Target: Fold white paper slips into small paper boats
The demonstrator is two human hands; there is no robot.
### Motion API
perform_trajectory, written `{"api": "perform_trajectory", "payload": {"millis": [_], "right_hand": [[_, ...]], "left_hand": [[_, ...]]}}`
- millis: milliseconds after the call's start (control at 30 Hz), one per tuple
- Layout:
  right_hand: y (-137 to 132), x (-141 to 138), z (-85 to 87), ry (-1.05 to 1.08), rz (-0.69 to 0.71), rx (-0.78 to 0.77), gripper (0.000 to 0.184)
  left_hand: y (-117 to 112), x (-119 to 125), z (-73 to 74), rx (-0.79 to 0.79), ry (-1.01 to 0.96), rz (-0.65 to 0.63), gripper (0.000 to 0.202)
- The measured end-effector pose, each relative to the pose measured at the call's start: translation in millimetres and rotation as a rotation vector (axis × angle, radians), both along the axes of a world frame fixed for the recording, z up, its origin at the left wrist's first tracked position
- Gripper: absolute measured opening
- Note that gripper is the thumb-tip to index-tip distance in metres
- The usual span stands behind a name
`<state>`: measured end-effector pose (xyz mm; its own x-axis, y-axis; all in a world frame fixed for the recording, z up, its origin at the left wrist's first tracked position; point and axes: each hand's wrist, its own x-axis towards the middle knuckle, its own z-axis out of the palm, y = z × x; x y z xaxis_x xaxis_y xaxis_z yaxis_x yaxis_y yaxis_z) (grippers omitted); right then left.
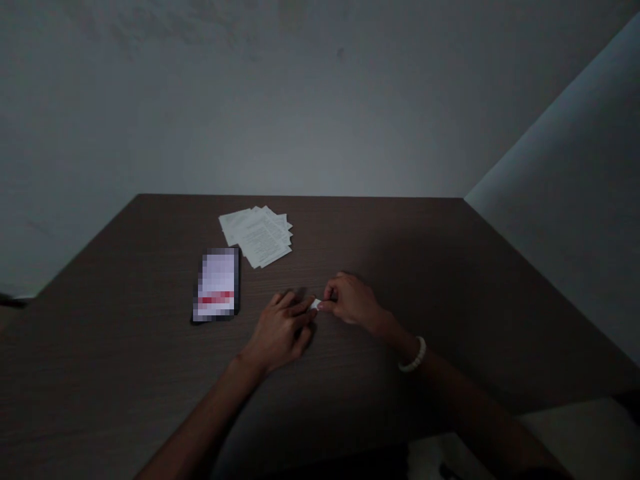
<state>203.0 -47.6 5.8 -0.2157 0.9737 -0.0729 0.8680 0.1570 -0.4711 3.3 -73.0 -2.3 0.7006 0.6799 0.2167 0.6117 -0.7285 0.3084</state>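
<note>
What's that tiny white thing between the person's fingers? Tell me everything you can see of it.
The white scrap is tiny, pale and thin-looking, probably paper, though the dim light hides any print or folds. It sits on or just above the dark wood-grain table, near its middle. The right hand pinches its right edge with the fingertips, while the left hand, palm down, meets its left edge; whether that hand grips it is unclear. Fingers cover most of it.
</note>
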Motion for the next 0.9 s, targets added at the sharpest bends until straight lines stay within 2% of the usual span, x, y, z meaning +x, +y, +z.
{"api": "perform_trajectory", "payload": {"millis": [400, 633, 800, 900], "right_hand": [[6, 12, -8.2, 0.050, 0.028, 0.001, 0.011], [1, 8, -4.8, 0.049, -0.010, 0.025, 0.014], [-9, 16, -8.0, 0.059, 0.145, 0.264, 0.004], [-18, 22, -10.7, -0.104, 0.311, 0.370, 0.022]], "left_hand": [[0, -1, -2.6, 0.024, 0.032, 0.016, 0.035], [0, -3, -5.8, 0.045, 0.032, 0.007, 0.038], [-2, -1, -4.7, 0.050, 0.078, 0.007, 0.044], [-3, 0, -4.1, 0.074, 0.096, 0.007, 0.045]]}}
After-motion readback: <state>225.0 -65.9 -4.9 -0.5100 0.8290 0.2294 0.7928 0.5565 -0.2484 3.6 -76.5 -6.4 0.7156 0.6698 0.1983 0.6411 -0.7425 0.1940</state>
